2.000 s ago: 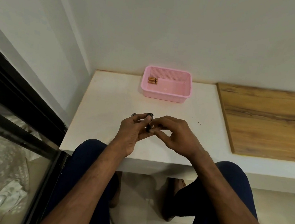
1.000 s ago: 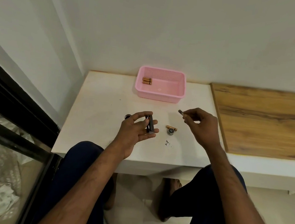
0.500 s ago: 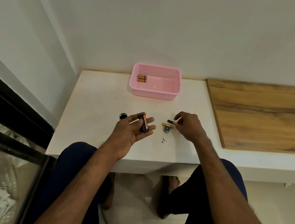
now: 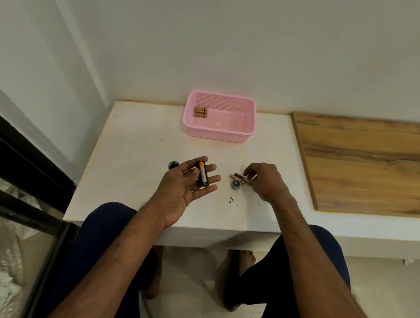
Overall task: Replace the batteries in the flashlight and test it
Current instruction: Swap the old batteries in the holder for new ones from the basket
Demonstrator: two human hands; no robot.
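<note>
Batteries [image 4: 239,178] taken out of the flashlight lie on the white table [image 4: 131,150], long axes running left to right, just behind a small round cap [image 4: 235,185]. The right hand [image 4: 266,183] is palm down, its fingertips pinched on the right end of one of them. The left hand [image 4: 188,182] is palm up and open, cradling the black battery holder [image 4: 202,173], which still carries an orange cell and points away from the person. Another round black piece [image 4: 173,165] sits left of that hand. Two more cells [image 4: 200,112] lie in the pink basket [image 4: 248,134]. Half a second ago the right hand held its battery slightly higher; now it is down beside the first.
</note>
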